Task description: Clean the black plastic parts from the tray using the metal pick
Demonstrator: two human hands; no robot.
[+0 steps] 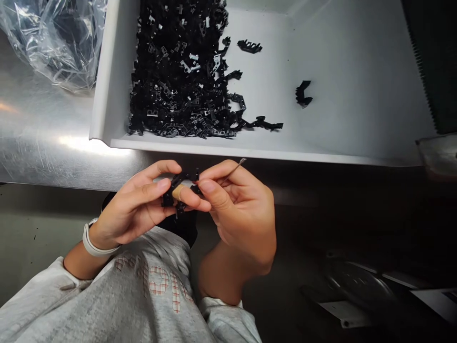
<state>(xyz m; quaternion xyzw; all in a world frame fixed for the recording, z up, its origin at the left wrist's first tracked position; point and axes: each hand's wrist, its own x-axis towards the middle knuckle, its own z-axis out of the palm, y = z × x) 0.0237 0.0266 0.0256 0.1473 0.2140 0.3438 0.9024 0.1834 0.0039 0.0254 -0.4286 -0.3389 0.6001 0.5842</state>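
Observation:
My left hand (134, 202) is closed around a small angular black plastic part (167, 196), held just in front of the bin's near wall. A finger with a beige wrap (177, 191) reaches across the part. My right hand (246, 216) meets it from the right, thumb and forefinger pinched at the part's right end. A thin metal tool (233, 169) lies in that same hand, its flattened end sticking out up and to the right. Its other end is hidden by the fingers.
Beyond my hands stands a large white bin (321, 71) with a dense heap of black plastic parts (178, 71) on its left side. Several loose parts lie farther right. A clear plastic bag (60, 43) rests on the metal table (46, 128) at left. A dark green toothed edge (424, 57) borders the right.

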